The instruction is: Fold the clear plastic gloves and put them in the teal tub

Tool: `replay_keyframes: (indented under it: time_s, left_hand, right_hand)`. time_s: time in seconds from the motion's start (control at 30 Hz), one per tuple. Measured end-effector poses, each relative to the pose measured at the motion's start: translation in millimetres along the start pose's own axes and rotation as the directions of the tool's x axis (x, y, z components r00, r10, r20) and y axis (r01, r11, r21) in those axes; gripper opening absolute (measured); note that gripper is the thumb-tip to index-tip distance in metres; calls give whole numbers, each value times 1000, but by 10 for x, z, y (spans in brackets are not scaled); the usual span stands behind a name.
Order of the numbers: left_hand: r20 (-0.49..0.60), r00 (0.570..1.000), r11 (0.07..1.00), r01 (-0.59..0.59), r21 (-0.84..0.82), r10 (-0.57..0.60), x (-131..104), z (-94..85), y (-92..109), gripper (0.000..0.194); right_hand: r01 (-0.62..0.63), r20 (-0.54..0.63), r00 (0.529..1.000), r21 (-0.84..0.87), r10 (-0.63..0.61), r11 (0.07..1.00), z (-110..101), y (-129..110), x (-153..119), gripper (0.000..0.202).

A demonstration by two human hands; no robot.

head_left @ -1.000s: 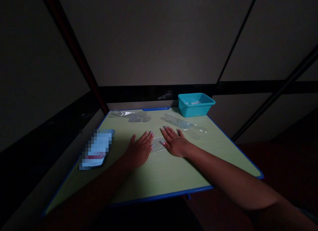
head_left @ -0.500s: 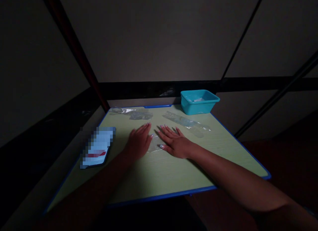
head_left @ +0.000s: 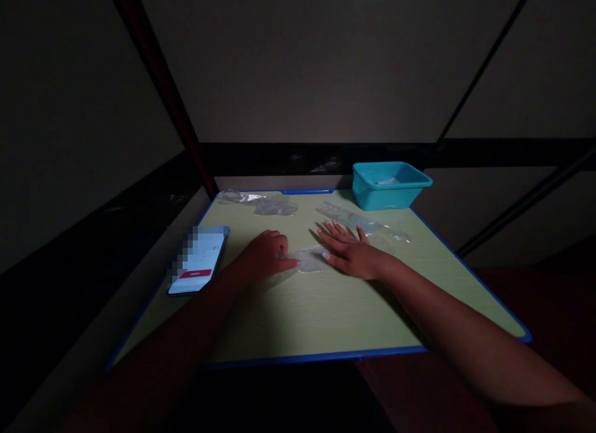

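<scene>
A small clear plastic bag point(head_left: 311, 260) lies on the table between my hands. My left hand point(head_left: 264, 257) is at its left end, fingers curled in and thumb stretched along the bag; the gripped edge is mostly hidden. Flat over the bag's right part rests my right hand point(head_left: 356, 254), palm down with its fingers spread. Beyond the right hand lies a long clear plastic wrapper point(head_left: 363, 223). More crumpled clear plastic point(head_left: 275, 207) sits toward the far left of the table.
A turquoise basket point(head_left: 388, 195) with something whitish inside stands at the far right corner. A lit phone point(head_left: 200, 262) lies at the left edge. The pale table point(head_left: 321, 321) has a blue rim, with a wall panel point(head_left: 298, 66) behind it.
My left hand has gone from flat with outstretched fingers to curled at the bag's left end. My right hand stays flat, its fingers spread wider. The whole view has shifted slightly.
</scene>
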State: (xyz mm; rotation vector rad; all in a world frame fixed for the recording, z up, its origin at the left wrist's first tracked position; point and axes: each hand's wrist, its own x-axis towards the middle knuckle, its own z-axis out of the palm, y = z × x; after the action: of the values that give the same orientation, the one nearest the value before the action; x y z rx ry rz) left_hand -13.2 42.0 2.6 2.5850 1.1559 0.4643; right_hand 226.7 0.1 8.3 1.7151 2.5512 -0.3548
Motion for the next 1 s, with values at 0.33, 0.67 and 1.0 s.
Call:
replay_keyframes:
  time_s: [0.33,0.67,1.0]
  left_hand:
    - [202,977,982,-97,161,63,-86,-5,11,36]
    - [320,938,991,-126,-49,135,-88,-108,26,17]
    - [374,923,887,246,-391,-91,-35,-167,22,15]
  right_hand:
    - [-47,-1,999,-15,47,999,92,-18,68,63]
    - [-42,45,998,-12,42,999,54,18,68,67]
    - [-23,45,999,-7,23,1000,72,49,80,67]
